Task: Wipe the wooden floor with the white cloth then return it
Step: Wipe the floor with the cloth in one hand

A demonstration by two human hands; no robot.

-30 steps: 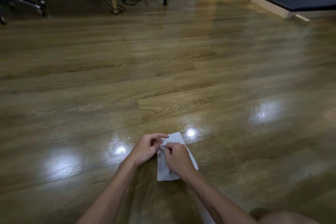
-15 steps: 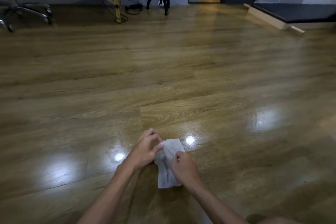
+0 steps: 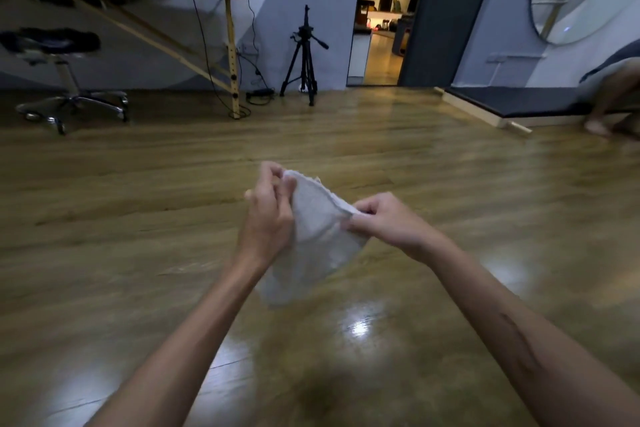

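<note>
Hanging between left hand [image 3: 268, 215] and right hand [image 3: 388, 222]: white cloth [image 3: 311, 243].

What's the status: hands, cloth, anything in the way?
Left hand and right hand each pinch an upper corner of the white cloth. Cloth hangs between them, above the wooden floor. Nothing in the way nearby.

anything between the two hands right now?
Only the white cloth, in the head view: left hand pinches its top corner, right hand pinches the other edge, the rest hangs above the wooden floor.
</note>
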